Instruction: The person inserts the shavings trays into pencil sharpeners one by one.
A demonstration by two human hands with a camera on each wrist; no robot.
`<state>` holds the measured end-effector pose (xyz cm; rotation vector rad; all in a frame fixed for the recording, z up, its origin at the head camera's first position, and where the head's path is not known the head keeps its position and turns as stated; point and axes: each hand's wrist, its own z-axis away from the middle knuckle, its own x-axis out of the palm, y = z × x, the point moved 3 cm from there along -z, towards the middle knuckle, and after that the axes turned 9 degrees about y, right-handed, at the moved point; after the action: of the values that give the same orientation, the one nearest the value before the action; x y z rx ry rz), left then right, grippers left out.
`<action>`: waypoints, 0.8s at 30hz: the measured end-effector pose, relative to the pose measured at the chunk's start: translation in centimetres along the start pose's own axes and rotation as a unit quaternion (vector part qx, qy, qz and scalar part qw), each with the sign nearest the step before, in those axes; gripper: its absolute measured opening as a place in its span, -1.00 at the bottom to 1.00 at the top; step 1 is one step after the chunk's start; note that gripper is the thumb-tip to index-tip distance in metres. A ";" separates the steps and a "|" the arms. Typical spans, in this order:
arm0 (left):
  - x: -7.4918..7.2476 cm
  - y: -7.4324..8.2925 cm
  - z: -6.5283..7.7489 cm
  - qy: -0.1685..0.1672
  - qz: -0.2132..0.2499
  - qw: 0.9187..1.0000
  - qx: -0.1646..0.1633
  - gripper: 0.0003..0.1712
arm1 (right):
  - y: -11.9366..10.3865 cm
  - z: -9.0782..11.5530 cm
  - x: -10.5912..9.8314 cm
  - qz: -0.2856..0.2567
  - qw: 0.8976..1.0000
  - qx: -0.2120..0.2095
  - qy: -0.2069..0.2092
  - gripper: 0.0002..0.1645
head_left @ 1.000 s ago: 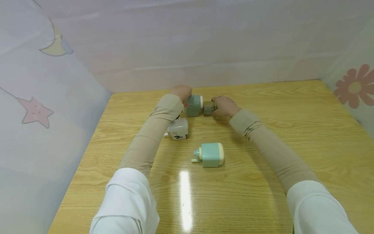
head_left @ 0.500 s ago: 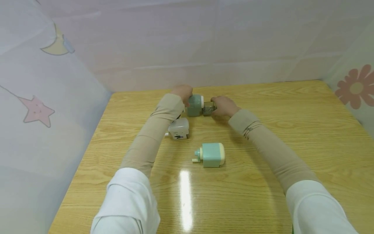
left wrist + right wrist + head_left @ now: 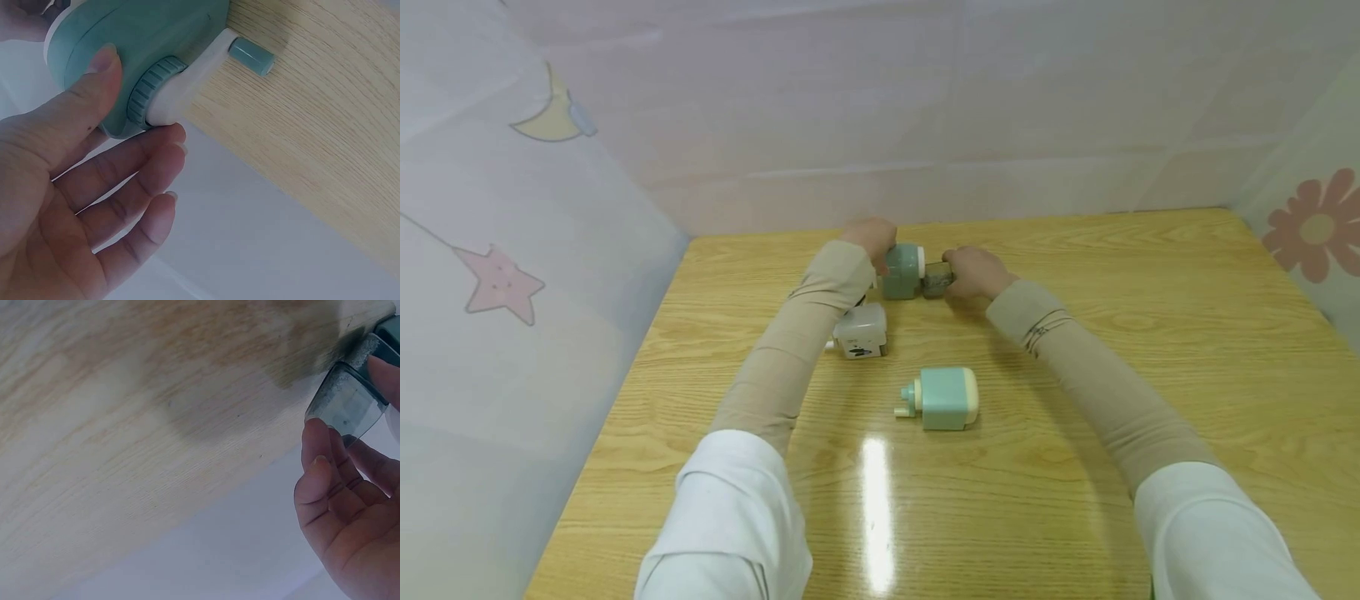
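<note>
A dark green crank pencil sharpener (image 3: 901, 272) stands near the table's back edge. My left hand (image 3: 94, 162) grips its body at the crank end, thumb on one face, the other fingers beside the ribbed dial. The sharpener's white crank (image 3: 187, 84) with a green knob juts out past the fingertips. On the opposite end, my right hand (image 3: 977, 272) pinches a clear shavings drawer (image 3: 347, 403) between thumb and fingers. The drawer sticks out of the sharpener, and grey dust clings to its inside.
A white pencil sharpener (image 3: 861, 332) stands beside the left forearm, its far part hidden by the sleeve. Closer to the front lies a mint green and cream sharpener (image 3: 946, 398) with its crank to the left. A pale wall (image 3: 962, 108) rises behind the wooden table (image 3: 1037, 508).
The drawer in my right hand tilts slightly compared with before. Both hands keep their hold on the sharpener and drawer; the whole view has shifted a little.
</note>
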<state>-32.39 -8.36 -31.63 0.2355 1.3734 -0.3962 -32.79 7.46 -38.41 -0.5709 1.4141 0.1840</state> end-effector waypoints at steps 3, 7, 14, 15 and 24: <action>0.0 0.0 0.0 -0.004 -0.001 1.000 -0.001 -0.51 | 0.0 -0.1 0.1 0.002 1.000 -0.002 0.002 -0.23; -0.1 0.1 0.1 -0.008 -0.008 1.000 0.003 -0.50 | -0.1 -0.2 0.2 0.002 1.000 -0.007 0.003 -0.23; -0.1 0.1 0.1 -0.013 -0.012 1.000 0.002 -0.47 | 0.0 -0.4 0.4 -0.013 1.000 -0.002 -0.002 -0.24; -0.1 0.1 0.1 -0.014 -0.010 1.000 0.000 -0.46 | -0.1 -0.4 0.5 -0.014 1.000 -0.002 -0.003 -0.24; 0.2 -0.1 -0.3 -0.016 -0.016 1.000 -0.002 -0.49 | -0.4 -0.5 0.6 -0.021 1.000 -0.002 0.000 -0.24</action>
<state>-32.66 -8.35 -31.89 0.2029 1.3472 -0.4219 -32.90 6.77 -38.88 -0.6043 1.4018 0.1539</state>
